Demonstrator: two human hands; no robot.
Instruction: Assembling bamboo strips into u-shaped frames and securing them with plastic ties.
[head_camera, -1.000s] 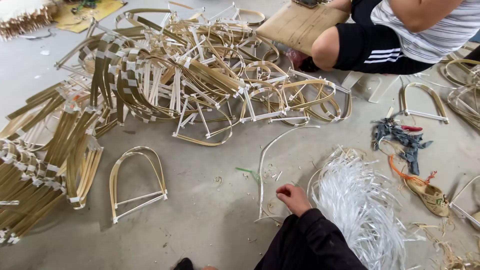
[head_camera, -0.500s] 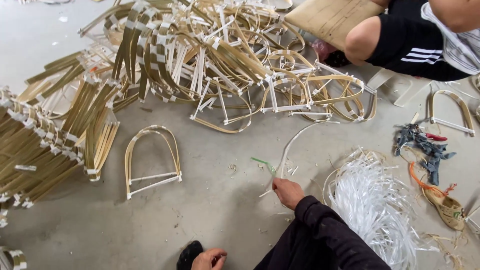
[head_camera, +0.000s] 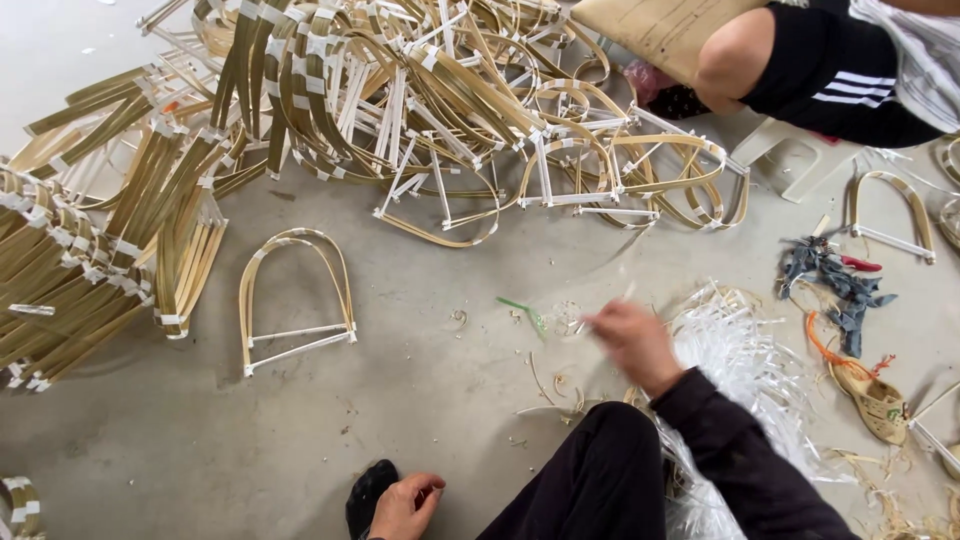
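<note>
Our right hand (head_camera: 632, 338) hovered blurred over the concrete floor (head_camera: 420, 410); we could not tell whether its fingers gripped anything. A heap of white strips (head_camera: 745, 370) lay just at its 3 o'clock. Our left hand (head_camera: 405, 505), at 7 o'clock, curled loosely beside a dark shoe (head_camera: 366, 494). A bamboo arch frame (head_camera: 295, 300) lay at 9 o'clock.

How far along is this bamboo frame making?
Done: a big heap of taped arch frames, one finished arch lying apart. In hand: the right hand is blurred beside the white strips; the left hand rests low, holding nothing clear. Many strips remain unused.
</note>
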